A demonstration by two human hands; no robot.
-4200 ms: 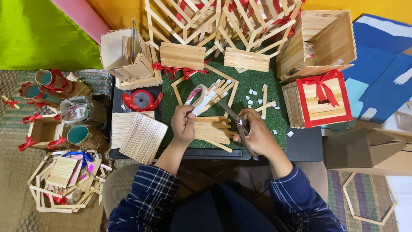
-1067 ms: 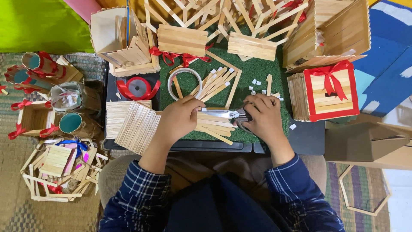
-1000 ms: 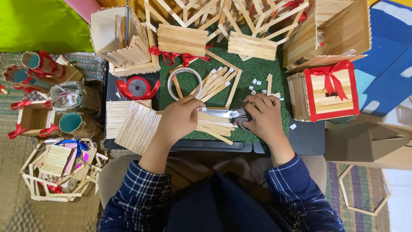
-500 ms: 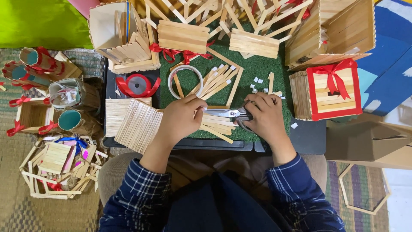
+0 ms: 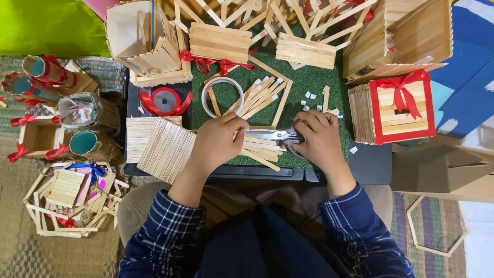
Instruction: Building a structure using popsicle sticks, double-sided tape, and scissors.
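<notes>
1. We see the green mat [image 5: 309, 87] on the dark tray [image 5: 370, 162], ringed by stick-built boxes; a red-ribboned box [image 5: 396, 108] stands to the right.
2. A flat stick panel [image 5: 167, 149] lies just beside our left hand [image 5: 218, 141].
3. Our left hand presses down on the sticks [image 5: 260, 152], fingers curled together over their near end.
4. Our right hand [image 5: 319, 139] wraps the scissors [image 5: 275, 135] by the handles, fingers through the loops; the blades point left, lying over the sticks and apparently closed.
5. We judge the sticks light, stiff and brittle, likely to split or skid, so best pinned flat near the cut.
6. White chips [image 5: 309, 98] dot the mat.
</notes>
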